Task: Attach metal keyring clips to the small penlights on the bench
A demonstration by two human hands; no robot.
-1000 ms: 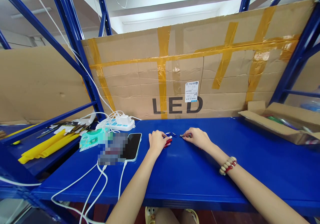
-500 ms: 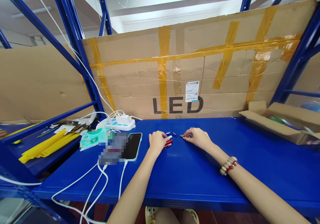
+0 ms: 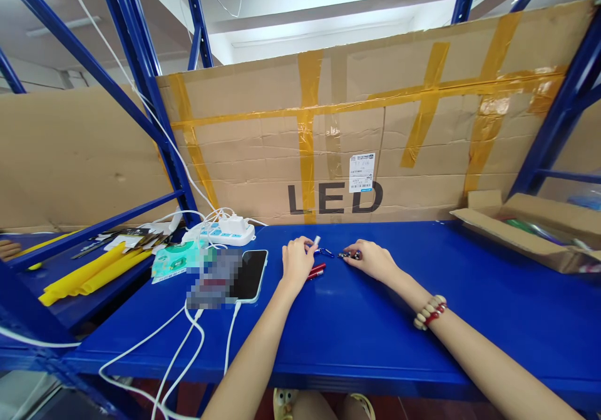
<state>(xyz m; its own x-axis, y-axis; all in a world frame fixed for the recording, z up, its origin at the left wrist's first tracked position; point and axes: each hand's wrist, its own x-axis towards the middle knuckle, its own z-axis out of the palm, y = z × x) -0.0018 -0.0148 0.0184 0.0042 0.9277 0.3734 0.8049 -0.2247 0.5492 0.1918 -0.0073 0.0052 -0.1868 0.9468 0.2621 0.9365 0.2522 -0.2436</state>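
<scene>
My left hand (image 3: 297,263) is closed in a pinch on a small stick with a pale tip (image 3: 317,240); most of the stick is hidden by my fingers. Just under that hand, short red tubes (image 3: 316,272) lie side by side on the blue tabletop (image 3: 357,338). A blue carabiner (image 3: 325,252) rests between my two hands. On the right, my right hand (image 3: 370,259) is closed over small dark and shiny metal pieces (image 3: 345,255), too small to make out, close to the carabiner's end.
Left of my hands lie a phone (image 3: 252,276), a blurred-out object, a green packet (image 3: 174,260) and a white power strip (image 3: 230,231) with cables. An open cardboard box (image 3: 521,235) sits at the right. A tall cardboard sheet (image 3: 263,157) stands behind.
My left hand has lifted the pale-tipped stick off the red tubes and tilted it up. My right hand stays nearly in place, with its metal pieces shifted slightly.
</scene>
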